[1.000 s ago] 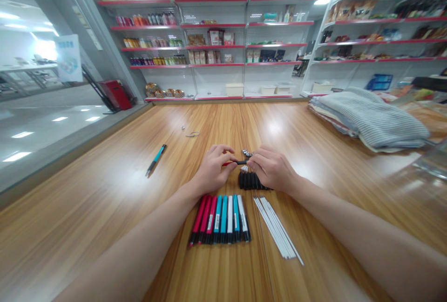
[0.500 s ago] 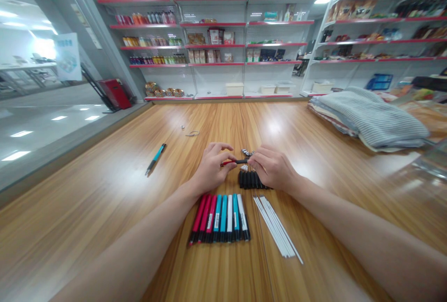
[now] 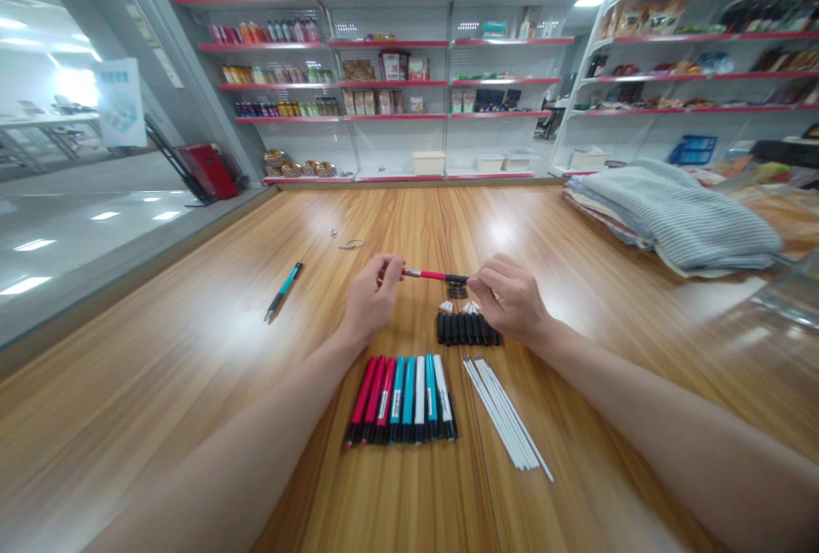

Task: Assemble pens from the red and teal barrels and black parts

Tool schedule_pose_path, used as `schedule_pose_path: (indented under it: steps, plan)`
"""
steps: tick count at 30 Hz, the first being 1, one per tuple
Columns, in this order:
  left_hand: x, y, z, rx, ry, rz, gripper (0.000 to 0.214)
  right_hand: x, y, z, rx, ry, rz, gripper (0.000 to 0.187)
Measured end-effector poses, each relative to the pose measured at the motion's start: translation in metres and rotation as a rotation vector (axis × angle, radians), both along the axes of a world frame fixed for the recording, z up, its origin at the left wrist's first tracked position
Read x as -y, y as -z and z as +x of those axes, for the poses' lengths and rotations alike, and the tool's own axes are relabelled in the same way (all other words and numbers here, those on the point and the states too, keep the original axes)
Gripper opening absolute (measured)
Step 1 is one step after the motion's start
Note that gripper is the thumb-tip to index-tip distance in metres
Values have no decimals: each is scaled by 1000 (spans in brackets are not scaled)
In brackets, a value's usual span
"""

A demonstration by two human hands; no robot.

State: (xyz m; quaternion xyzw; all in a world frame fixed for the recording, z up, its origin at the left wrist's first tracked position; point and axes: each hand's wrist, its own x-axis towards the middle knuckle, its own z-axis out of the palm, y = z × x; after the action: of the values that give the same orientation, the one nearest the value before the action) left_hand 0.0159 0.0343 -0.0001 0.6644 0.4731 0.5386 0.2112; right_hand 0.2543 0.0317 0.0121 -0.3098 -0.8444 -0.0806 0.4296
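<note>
A red pen with a black grip (image 3: 433, 275) is held level between my two hands above the wooden table. My left hand (image 3: 376, 293) is closed on its left end, and my right hand (image 3: 508, 293) pinches the black end. Just below lie a row of black pen grips (image 3: 467, 328), small white pieces (image 3: 446, 307) and, partly covered by the pen, small dark parts (image 3: 456, 290). Nearer to me, red, blue and white pen barrels (image 3: 402, 399) lie side by side. Right of them, several white ink refills (image 3: 508, 416) are spread lengthwise.
A blue and black pen (image 3: 283, 291) lies to the left on the table (image 3: 211, 348). Farther back are a thin curved piece (image 3: 351, 244) and a tiny shiny part (image 3: 333, 232). Folded striped cloth (image 3: 678, 212) is stacked at the right. Stocked shelves (image 3: 390, 115) stand behind the table.
My hands have moved apart and slightly up, showing more of the red pen between them. The black grips and small white pieces below are now less covered.
</note>
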Motion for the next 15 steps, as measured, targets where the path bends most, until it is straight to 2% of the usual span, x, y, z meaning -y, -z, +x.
schedule_pose_path:
  steps: [2,4,8,15]
  plan:
    - [-5,3,-3,213,39,-121,43,-1,1,2,-32,2,1,31]
    - [-8,5,-5,331,103,-229,48,-2,1,2,-41,1,-3,31]
    - [-7,3,-5,342,158,-315,48,-1,2,2,-37,-8,-9,30]
    - [-3,0,-7,385,276,-337,40,0,1,2,-21,-38,-12,30]
